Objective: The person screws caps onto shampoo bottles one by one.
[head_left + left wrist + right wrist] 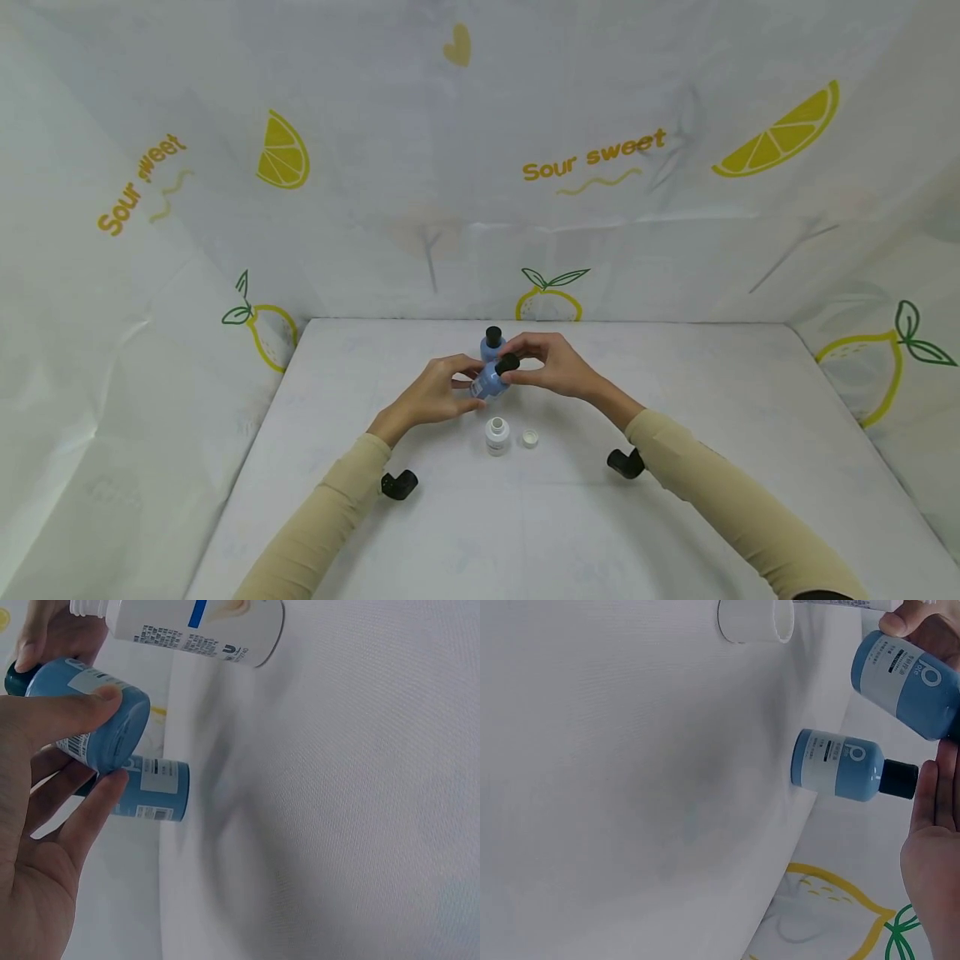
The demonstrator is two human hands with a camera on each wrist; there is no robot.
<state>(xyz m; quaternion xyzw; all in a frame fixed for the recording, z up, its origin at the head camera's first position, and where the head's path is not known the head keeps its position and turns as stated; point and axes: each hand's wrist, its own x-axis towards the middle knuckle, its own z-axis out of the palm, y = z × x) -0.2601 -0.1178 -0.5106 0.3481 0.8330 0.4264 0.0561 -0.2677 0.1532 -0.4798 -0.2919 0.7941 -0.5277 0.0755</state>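
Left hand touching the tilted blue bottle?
Touching. The left wrist view shows it: the left hand's thumb lies across the tilted blue bottle's side, with a fingertip against its bottom end.

There are two blue bottles (487, 383), two black caps (507, 362), one white bottle (497, 437) and one loose white cap (530, 438). There is one surface (525, 533). Two grips are in view, one left grip (435, 393) and one right grip (558, 367), with two beige sleeves (712, 475) and two black wrist pieces (626, 463). One backdrop (360, 242) bears two lemon slices (283, 154), three whole lemons (549, 305), two "Sour sweet" prints (594, 156) and one heart (459, 47).
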